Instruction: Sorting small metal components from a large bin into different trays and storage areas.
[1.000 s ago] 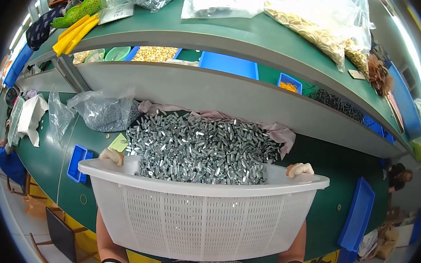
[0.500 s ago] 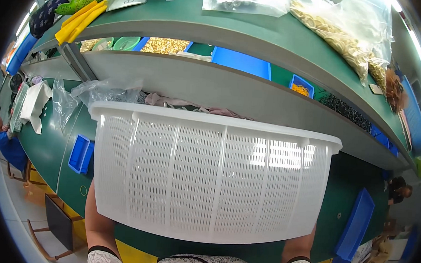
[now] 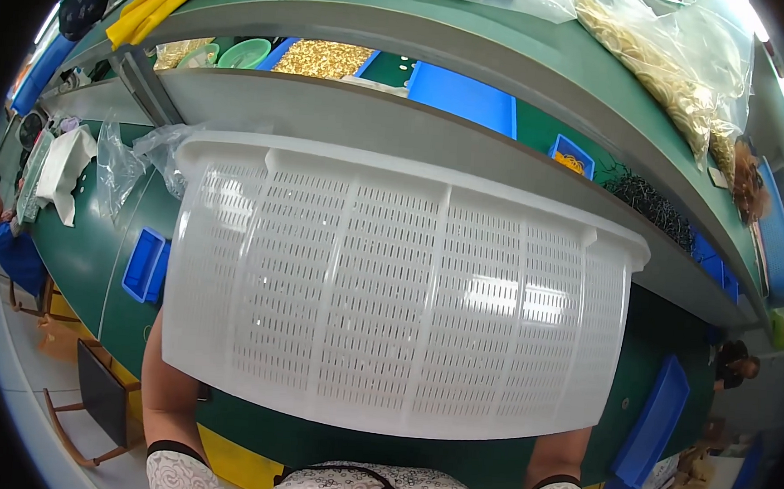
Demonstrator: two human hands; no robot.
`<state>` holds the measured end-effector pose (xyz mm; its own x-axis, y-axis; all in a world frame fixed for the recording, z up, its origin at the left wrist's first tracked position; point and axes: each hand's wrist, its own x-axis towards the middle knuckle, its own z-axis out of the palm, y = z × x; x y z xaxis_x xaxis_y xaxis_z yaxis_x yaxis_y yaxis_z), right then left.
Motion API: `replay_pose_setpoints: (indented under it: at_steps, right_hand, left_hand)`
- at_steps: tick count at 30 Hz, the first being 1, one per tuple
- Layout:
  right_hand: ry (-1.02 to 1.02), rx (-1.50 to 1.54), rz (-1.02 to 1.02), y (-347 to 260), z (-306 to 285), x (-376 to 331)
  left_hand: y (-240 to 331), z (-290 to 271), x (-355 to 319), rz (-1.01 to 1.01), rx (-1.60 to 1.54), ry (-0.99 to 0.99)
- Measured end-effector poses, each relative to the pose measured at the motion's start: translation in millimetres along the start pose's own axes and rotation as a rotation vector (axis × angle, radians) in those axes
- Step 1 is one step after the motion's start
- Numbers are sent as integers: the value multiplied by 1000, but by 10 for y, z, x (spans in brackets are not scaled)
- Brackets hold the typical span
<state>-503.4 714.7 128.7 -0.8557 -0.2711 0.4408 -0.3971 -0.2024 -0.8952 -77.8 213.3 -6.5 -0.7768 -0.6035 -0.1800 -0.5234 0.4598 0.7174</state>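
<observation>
Green workbench surfaces fill the view, curving in tiers from the near edge up to a high shelf. Nearest, a lace-trimmed top shows at the bottom edge, and two bare forearms rise from it: the left forearm [image 3: 167, 383] and the right forearm [image 3: 557, 456]. Both run up behind a white basket [image 3: 389, 290], which is tipped up so that its slotted bottom faces the camera and blocks most of the bench. Both hands are hidden behind the basket, so whether the fingers grip its rim or lie loose cannot be told. The basket hangs above the lower bench, its rim toward the shelves.

Just left of the basket lie crumpled clear bags [image 3: 129, 163] and a white cloth [image 3: 62, 171]; below them a small blue tray [image 3: 143, 265] hangs at the bench front. Lower right, a long blue bin [image 3: 654, 426] stands by the bench.

Beyond the basket, the middle shelf [image 3: 400, 122] carries a blue tray [image 3: 461, 99], a heap of tan pieces [image 3: 321, 58] and a green bowl [image 3: 244, 52]. Farthest, the top shelf bears yellow gloves [image 3: 154, 1] and clear bags of pale parts [image 3: 668, 64].
</observation>
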Motion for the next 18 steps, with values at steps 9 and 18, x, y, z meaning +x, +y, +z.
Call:
replay_pose_setpoints:
  at_steps: [9,18]
  right_hand:
    - [-4,1,50,-162,35,-241]
    - [-129,82,91,-350,616,-541]
  left_hand:
    - [1200,34,1153,-44,-32,-65]
    - [1890,181,876,-166,-84,-2]
